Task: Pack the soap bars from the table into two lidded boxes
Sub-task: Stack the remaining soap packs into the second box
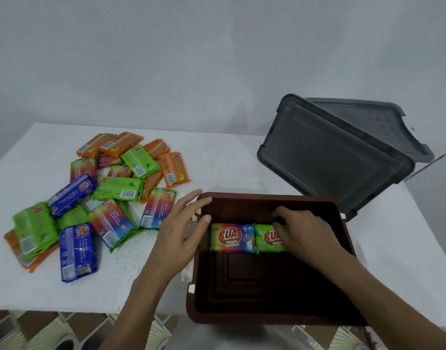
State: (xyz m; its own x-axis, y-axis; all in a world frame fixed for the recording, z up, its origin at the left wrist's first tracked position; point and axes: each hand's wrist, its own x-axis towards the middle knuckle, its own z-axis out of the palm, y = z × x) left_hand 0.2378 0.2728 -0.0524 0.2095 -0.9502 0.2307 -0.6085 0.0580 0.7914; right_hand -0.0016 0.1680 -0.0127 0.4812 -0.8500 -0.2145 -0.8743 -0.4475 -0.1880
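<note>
A dark brown open box (267,317) stands at the table's front edge. Inside it lie two soap bars side by side: a multicoloured bar (233,238) and a green bar (266,238). My right hand (305,231) rests on the green bar, fingers pressing on it. My left hand (185,224) lies over the box's left rim, fingers apart, thumb near the multicoloured bar. A pile of several wrapped soap bars (110,188), orange, green, blue and rainbow, lies on the table's left half.
Dark grey lids (335,152) lean stacked at the back right, with a grey box (373,117) behind them. The white table (229,160) meets a pale wall. Patterned floor tiles show below the front edge.
</note>
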